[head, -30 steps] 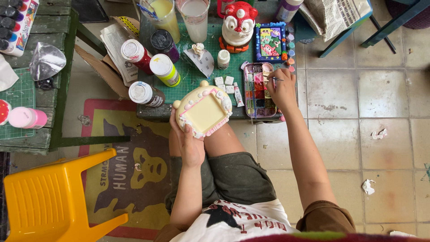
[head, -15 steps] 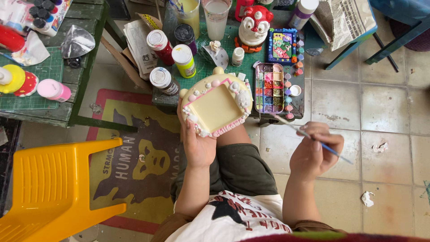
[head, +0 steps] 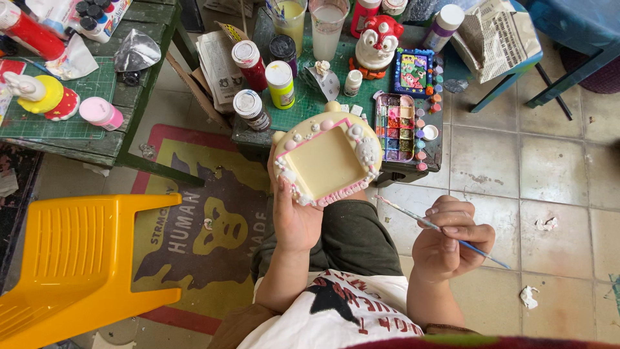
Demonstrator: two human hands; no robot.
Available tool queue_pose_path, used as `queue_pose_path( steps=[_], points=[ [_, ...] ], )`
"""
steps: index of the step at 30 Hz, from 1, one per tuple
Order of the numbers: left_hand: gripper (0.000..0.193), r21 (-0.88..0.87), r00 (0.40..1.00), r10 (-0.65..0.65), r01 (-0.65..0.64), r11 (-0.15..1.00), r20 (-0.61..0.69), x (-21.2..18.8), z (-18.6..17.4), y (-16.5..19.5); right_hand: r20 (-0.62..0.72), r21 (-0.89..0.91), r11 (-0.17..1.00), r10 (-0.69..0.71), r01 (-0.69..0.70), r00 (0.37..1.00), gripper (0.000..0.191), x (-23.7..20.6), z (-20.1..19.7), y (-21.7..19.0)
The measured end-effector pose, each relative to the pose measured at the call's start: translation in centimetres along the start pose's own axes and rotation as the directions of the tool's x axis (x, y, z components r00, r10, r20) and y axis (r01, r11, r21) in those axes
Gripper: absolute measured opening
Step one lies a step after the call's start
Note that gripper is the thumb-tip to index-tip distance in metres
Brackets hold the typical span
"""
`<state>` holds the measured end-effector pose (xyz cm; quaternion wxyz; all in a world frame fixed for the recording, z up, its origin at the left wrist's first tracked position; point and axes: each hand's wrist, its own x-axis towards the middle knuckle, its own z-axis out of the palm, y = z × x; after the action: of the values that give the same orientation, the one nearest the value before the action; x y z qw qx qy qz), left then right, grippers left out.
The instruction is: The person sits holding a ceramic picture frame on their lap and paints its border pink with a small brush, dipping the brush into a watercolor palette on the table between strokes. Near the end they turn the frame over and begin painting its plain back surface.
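Note:
My left hand (head: 292, 213) holds a cream plaster picture frame (head: 327, 159) with a pink painted edge and round bumps, tilted above my lap. My right hand (head: 450, 241) grips a thin paintbrush (head: 439, 229) with a blue handle, its tip pointing left toward the frame's lower right corner, a short gap apart. A paint palette (head: 398, 126) with many coloured wells lies on the low green table (head: 303, 103) just beyond the frame.
Paint bottles (head: 250, 63), two cups of water (head: 326, 26), a red and white figurine (head: 378, 42) and a small painted tile (head: 413, 72) crowd the table. A yellow plastic stool (head: 77, 265) stands at left beside a green bench (head: 77, 129). Newspaper (head: 497, 35) lies at upper right.
My right hand has drawn the brush back from the palette toward my lap. The frame in my left hand has come closer and lower.

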<state>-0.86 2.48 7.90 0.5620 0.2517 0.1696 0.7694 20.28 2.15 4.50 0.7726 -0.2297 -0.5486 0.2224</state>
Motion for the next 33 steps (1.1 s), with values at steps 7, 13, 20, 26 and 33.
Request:
queue_pose_path(
  steps=[7, 13, 20, 26, 33],
  points=[
    [0.075, -0.01, 1.0, -0.018, 0.018, 1.0, -0.01, -0.2, 0.8, 0.2, 0.103, -0.211, 0.924, -0.303, 0.319, 0.947, 0.02, 0.5, 0.5, -0.3],
    [0.072, -0.037, 0.997, -0.063, 0.062, 0.997, -0.051, -0.4, 0.7, 0.2, 0.127, -0.131, 0.963, -0.221, 0.238, 0.967, 0.018, 0.5, 0.3, -0.2],
    [0.065, -0.096, 0.991, -0.135, 0.133, 0.986, -0.013, -0.6, -0.1, 0.0, 0.17, 0.158, 0.934, 0.293, -0.319, 0.941, 0.016, 3.1, -1.8, -0.3],
    [0.065, -0.184, 0.971, -0.235, 0.222, 0.957, -0.052, -1.2, -1.2, -0.5, 0.306, 0.141, 0.949, 0.228, -0.281, 0.924, 0.016, 5.4, -2.1, -0.3],
    [0.066, -0.171, 0.969, -0.242, 0.231, 0.958, -0.047, -1.4, -1.4, -0.6, 0.341, 0.085, 0.951, 0.254, -0.298, 0.905, 0.019, 6.6, -1.2, -0.9]
  ],
)
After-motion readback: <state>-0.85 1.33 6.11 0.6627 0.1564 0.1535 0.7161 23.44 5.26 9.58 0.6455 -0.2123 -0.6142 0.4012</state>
